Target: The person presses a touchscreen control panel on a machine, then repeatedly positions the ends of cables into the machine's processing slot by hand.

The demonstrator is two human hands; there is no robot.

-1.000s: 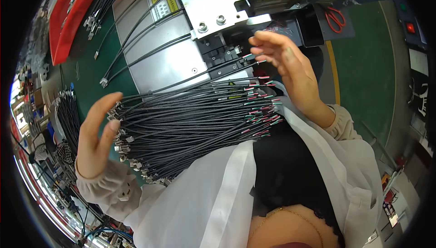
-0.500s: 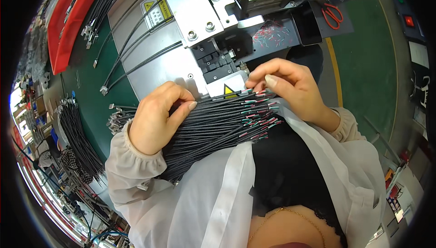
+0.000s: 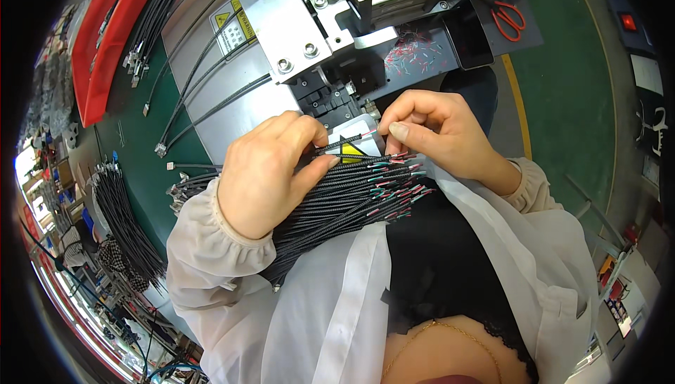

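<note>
Green floor (image 3: 562, 103) lies right, a metal machine (image 3: 285, 25) far, a black cable bundle (image 3: 330, 208) near; at its far edge the left hand (image 3: 264, 173) pinches one cable (image 3: 344, 142) running left to right, wire ends (image 3: 370, 132) nearest the curled right hand (image 3: 432, 134), its hold unclear.

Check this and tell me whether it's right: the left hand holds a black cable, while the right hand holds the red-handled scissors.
Wrong about the scissors: the head view shows the red-handled scissors lying on a grey surface, while the fingers of the right hand are at the cable's wire end. The left hand does hold a black cable.
</note>
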